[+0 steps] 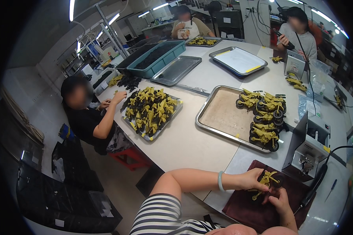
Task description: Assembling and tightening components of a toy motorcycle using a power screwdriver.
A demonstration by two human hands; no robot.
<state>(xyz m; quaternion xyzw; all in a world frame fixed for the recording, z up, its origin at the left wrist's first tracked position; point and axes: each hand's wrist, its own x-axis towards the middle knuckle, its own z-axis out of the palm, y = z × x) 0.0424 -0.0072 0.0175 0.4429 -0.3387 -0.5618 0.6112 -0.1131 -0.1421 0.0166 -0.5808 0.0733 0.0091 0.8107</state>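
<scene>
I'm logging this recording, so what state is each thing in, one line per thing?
Toy motorbike: held, partly covered by fingers
Left hand: closed on the toy motorbike
Right hand: against the toy motorbike, grip partly hidden
Dark red cloth: spread beneath the hands
Near tray: partly filled, motorbikes along its right side
Teal bin: holding black pieces
Small screwdriver: lying loose

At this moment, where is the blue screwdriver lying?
In the head view, the blue screwdriver lies at right on the pale table, with the black corded tool between it and the person's right hand.
</scene>
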